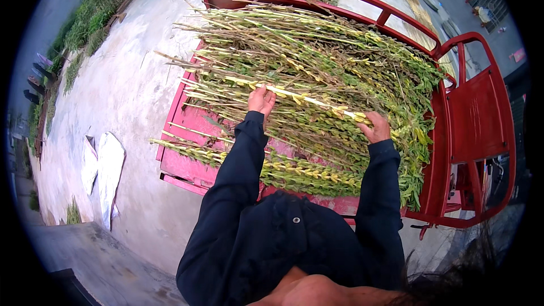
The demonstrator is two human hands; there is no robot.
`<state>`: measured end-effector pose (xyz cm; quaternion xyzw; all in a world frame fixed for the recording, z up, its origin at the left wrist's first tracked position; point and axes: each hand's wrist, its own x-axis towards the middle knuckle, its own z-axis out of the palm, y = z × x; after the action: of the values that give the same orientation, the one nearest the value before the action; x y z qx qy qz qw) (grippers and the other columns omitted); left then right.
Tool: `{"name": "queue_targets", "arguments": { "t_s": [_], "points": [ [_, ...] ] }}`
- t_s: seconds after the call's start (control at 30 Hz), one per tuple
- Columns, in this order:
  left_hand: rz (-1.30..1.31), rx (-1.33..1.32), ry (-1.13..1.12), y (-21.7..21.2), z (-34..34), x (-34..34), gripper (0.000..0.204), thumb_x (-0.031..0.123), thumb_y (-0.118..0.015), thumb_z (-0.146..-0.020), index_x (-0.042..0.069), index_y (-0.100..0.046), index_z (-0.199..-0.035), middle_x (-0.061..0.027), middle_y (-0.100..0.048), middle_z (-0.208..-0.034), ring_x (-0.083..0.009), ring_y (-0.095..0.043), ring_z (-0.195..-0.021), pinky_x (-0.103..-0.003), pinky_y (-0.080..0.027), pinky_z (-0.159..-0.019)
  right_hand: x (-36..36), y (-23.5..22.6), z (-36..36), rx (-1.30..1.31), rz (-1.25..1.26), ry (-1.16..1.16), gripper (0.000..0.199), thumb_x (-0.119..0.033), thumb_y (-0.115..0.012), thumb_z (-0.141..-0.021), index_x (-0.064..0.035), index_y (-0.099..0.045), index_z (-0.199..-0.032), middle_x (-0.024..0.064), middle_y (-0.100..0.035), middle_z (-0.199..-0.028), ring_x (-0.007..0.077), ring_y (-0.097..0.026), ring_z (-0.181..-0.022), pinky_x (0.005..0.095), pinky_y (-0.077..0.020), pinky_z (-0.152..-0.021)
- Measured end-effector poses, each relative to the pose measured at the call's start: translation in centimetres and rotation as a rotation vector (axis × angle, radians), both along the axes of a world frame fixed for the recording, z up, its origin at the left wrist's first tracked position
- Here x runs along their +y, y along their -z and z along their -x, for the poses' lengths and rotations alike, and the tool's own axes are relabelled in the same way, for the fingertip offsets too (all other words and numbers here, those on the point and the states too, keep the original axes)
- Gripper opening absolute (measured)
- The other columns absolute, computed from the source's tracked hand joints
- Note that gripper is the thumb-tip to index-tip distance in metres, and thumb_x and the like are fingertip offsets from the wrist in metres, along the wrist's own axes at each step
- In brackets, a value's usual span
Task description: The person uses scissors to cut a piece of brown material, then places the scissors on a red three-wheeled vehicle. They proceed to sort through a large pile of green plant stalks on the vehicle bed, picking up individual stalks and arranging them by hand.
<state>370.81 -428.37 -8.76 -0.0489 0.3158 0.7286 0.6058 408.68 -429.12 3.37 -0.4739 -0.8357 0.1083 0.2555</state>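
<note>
Over the red cart bed (192,114), in front of your chest, you hold one pale stalk (311,101) lined with yellow-green pods, across the top of the heap of cut stalks (317,45). The fingers of your left hand (262,102) look pinched on its bare, paler stretch; those of your right hand (375,128) pinch it farther along, among the pods near the leafy side.

To handle it well, I would keep the pinch light and close to the stem, since the pods look easy to knock off. Support both points evenly so that the stalk doesn't bend, and lift it clear of the stems beneath before turning it, as they could snag.

I can make out no brand, label or writing on the cart's red end panel (475,116) or the white sacks (109,164) on the ground.
</note>
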Motion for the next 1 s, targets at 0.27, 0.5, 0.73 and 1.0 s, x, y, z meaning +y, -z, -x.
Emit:
{"name": "queue_targets", "arguments": {
  "t_s": [0.27,0.5,0.73,1.0],
  "points": [
    [0.162,0.315,0.008,-5.0,-0.6,2.1,0.051,0.004,-0.060,-0.080,0.006,-0.028,-0.121,-0.0133,-0.056,-0.095,-0.0245,-0.059,-0.081,-0.033,-0.052,-0.062,-0.3,3.9,-1.1,-0.128,0.086,0.040,0.033,-0.027,-0.069,-0.070,-0.0020,-0.058,-0.088,0.0145,-0.052,-0.078,0.0329,-0.052,-0.070,0.0417,-0.0414,-0.061],
    [0.095,0.365,0.023,-0.7,1.0,1.9,0.041,0.001,-0.062,-0.078,-0.001,-0.032,-0.107,-0.0151,-0.055,-0.082,-0.0199,-0.058,-0.059,-0.024,-0.047,-0.041,-2.0,4.5,-0.3,-0.071,0.227,0.032,0.029,-0.028,-0.066,-0.073,-0.0044,-0.061,-0.089,0.0144,-0.057,-0.081,0.0334,-0.054,-0.078,0.0415,-0.0433,-0.066],
    [0.255,0.330,-0.018,0.3,-1.7,-1.8,0.042,0.003,-0.063,-0.077,0.003,-0.030,-0.104,-0.0074,-0.052,-0.069,-0.0150,-0.054,-0.047,-0.022,-0.042,-0.036,-2.8,4.4,-1.3,-0.254,0.238,0.085,0.029,-0.029,-0.065,-0.073,-0.0069,-0.061,-0.091,0.0128,-0.056,-0.086,0.0315,-0.054,-0.083,0.0403,-0.0413,-0.072],
    [0.224,0.283,-0.027,1.5,-5.5,-5.6,0.059,0.001,-0.064,-0.076,0.004,-0.027,-0.122,-0.0097,-0.056,-0.076,-0.0132,-0.053,-0.048,-0.023,-0.041,-0.038,-5.7,2.3,7.4,-0.451,0.035,0.005,0.057,-0.035,-0.073,-0.063,-0.0119,-0.049,-0.109,0.0083,-0.052,-0.100,0.0257,-0.047,-0.098,0.0438,-0.0353,-0.078]
  ]
}}
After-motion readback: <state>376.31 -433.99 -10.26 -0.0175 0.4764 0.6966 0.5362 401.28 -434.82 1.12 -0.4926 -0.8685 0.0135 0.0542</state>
